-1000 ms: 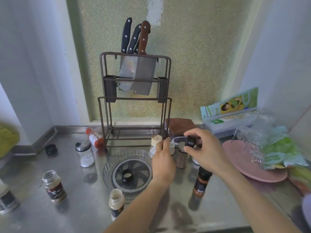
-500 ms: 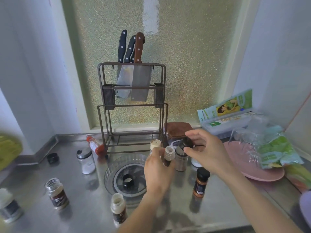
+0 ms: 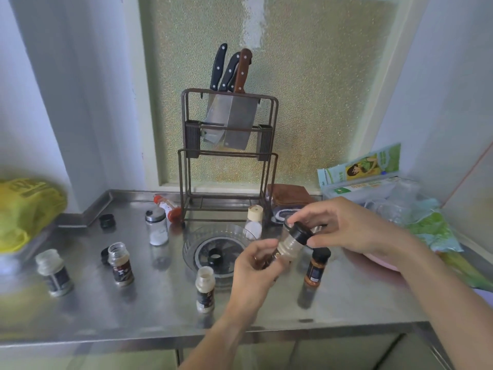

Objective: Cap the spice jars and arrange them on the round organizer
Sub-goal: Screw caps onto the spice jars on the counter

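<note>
Far left, a yellow bag (image 3: 25,206) slumps at the edge of the steel desk (image 3: 149,311). Next to it stands an uncapped jar (image 3: 54,273) with a dark label, then another open jar (image 3: 120,264) with a loose black cap (image 3: 104,255) just behind it. Further back a second black cap (image 3: 107,220) sits alone, and a silver-topped shaker (image 3: 157,227) of white powder stands upright near a red-capped bottle (image 3: 166,208) lying on its side. Behind that rises the knife rack (image 3: 229,156), blades hanging in it.

Centre now: the clear round organizer (image 3: 213,249) sits on the desk with only a black ring (image 3: 215,256) in its middle, no jars on it. A cream-capped jar (image 3: 254,221) stands at its back rim, and an open dark-labelled jar (image 3: 205,289) stands just in front of it.

Here's the action: the left hand (image 3: 253,273) curls round the base of a tilted jar (image 3: 289,244), held in the air over the organizer's right edge. The right hand (image 3: 352,225) pinches the black lid (image 3: 300,232) on that jar's mouth between thumb and fingers. Whether the lid is fully seated, I can't tell.

Below the right hand an orange spice jar (image 3: 316,267), already capped in black, stands on the desk. Far right, a pink plate (image 3: 373,263) peeks out under the wrist, with green packets (image 3: 426,228) and a box (image 3: 360,172) behind.
</note>
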`<state>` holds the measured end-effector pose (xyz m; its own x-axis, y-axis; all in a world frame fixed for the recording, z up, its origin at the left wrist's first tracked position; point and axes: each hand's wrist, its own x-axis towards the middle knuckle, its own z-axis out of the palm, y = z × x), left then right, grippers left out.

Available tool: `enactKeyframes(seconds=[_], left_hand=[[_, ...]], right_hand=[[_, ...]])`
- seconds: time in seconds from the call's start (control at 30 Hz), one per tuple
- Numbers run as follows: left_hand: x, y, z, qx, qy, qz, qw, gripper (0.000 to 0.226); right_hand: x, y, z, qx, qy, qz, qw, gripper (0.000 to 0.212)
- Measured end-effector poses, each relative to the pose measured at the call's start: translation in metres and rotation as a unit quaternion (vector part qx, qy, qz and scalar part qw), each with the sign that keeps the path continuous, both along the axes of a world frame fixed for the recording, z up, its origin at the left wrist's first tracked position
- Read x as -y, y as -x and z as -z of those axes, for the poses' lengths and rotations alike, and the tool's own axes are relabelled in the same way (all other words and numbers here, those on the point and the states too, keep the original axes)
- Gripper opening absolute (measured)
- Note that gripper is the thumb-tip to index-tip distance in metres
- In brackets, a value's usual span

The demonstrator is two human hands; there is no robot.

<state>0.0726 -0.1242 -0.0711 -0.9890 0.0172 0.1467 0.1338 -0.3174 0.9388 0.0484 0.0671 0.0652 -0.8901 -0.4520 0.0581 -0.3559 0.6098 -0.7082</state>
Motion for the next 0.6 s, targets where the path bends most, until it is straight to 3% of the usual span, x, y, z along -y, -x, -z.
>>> enactKeyframes(seconds=[0.17, 0.3, 0.43, 0.5, 0.6], left_hand=[[-0.002, -0.004, 0.008, 0.054, -0.159, 0.05, 0.984, 0.04], [-0.002, -0.012, 0.009, 0.045, -0.197, 0.098, 0.975, 0.035], [0.0, -0.013, 0.011, 0.047, -0.208, 0.101, 0.972, 0.039], [0.002, -0.013, 0.011, 0.045, -0.201, 0.103, 0.973, 0.038], [0.003, -0.011, 0.012, 0.048, -0.199, 0.103, 0.973, 0.036]], right_hand=[[0.001, -0.006, -0.002, -0.013, -0.008, 0.007, 1.0, 0.047], [0.005, -0.01, 0.001, 0.009, -0.025, -0.014, 1.0, 0.045], [0.013, -0.009, 0.005, 0.008, -0.065, 0.006, 0.998, 0.015], [0.015, -0.007, 0.007, -0.008, -0.084, 0.034, 0.996, 0.027], [0.014, -0.009, 0.0, -0.001, -0.083, -0.011, 0.996, 0.041]])
